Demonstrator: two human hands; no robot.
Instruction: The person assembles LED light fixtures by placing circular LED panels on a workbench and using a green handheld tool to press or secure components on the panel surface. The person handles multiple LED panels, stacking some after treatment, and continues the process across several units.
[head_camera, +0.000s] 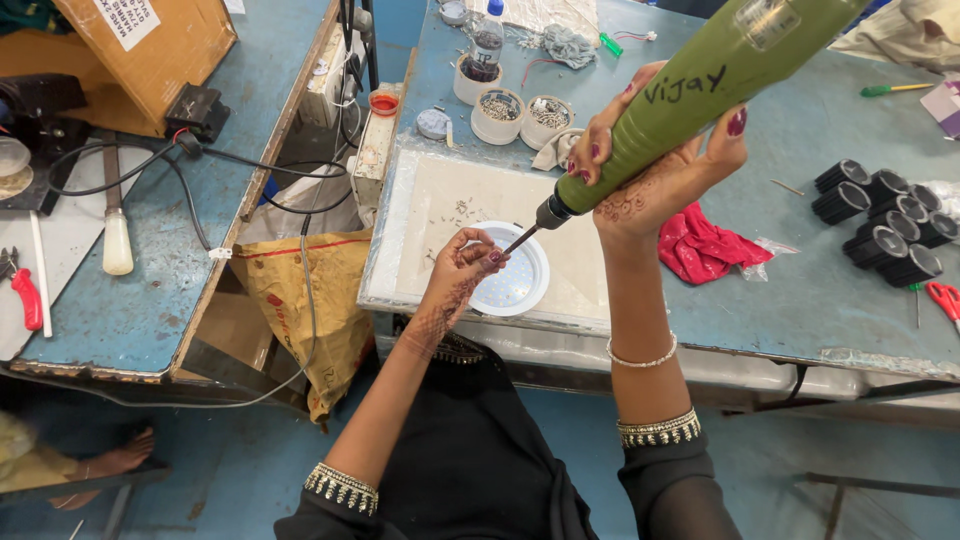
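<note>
- Right hand (660, 180) is up high, fingers clenched round the green electric screwdriver (690, 95), gripping low on its body.
- The tool's long axis slants steeply: butt up and to the right, dark bit (522, 238) down and to the left, aimed at the round white light disc (520, 283).
- That disc lies flat on the pale work board (440, 200) at the near edge of the blue table (800, 290).
- Left hand (462, 270) sits right at the disc's left rim, fingers pinched close by the bit's tip; whether they hold a screw is too small to tell.
- So the left hand is nearer the disc; the bit tip hovers just above it, beside those fingertips.
- Off right: red cloth (700, 250), black ribbed parts (885, 225).
</note>
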